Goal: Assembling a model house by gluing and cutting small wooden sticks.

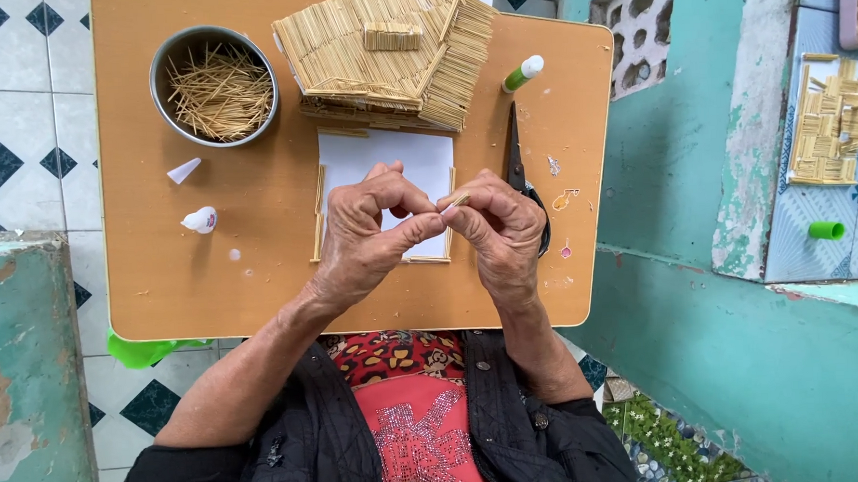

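My left hand (pixel 366 236) and my right hand (pixel 499 230) meet over a white card (pixel 385 158) on the orange table (pixel 257 268). Both pinch one short thin stick (pixel 456 202) between their fingertips. Thin sticks are laid along the card's left, right and bottom edges. Behind the card stands a model house roof made of sticks (pixel 387 50). Black scissors (pixel 517 160) lie just right of the card, partly under my right hand.
A metal bowl of loose sticks (pixel 215 85) sits at the table's back left. A green glue tube (pixel 522 73) lies at the back right. Two small white caps (pixel 199 219) rest on the left. A stick panel (pixel 827 122) lies on the blue ledge at right.
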